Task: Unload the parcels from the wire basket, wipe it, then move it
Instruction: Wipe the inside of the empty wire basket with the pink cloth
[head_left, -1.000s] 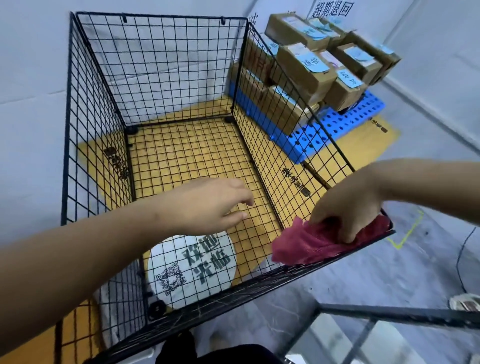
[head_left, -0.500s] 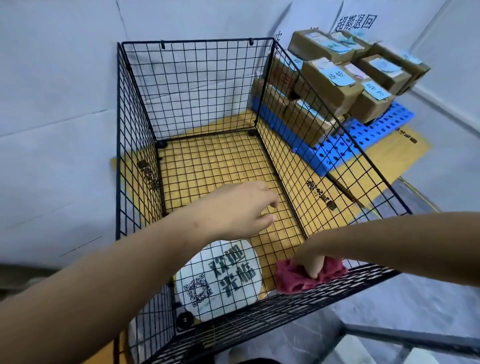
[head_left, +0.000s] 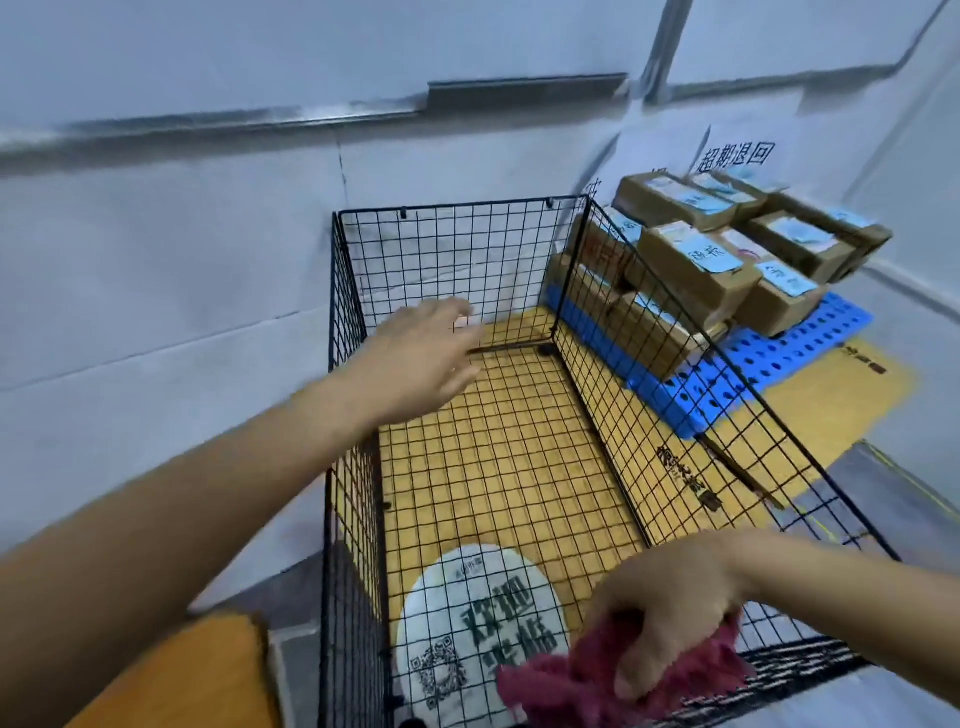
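Note:
The black wire basket (head_left: 457, 249) stands against the grey wall with nothing inside it; yellow floor shows through its mesh bottom. My left hand (head_left: 415, 358) reaches over the basket's left side toward the far left corner, fingers straight and holding nothing. My right hand (head_left: 670, 603) grips a dark red cloth (head_left: 582, 680) at the basket's near rim. Several brown parcels (head_left: 701, 260) with blue labels are stacked on a blue plastic pallet (head_left: 779, 353) just right of the basket.
A round white floor sticker (head_left: 467, 597) with a QR code lies under the basket's near end. A wall runs behind and to the left. An orange surface (head_left: 182, 675) sits at the lower left. Grey floor (head_left: 893, 499) shows at the right.
My left hand has moved from the basket's middle toward its far left corner. My right hand with the cloth has stayed at the near rim. My view has tilted up and drawn back.

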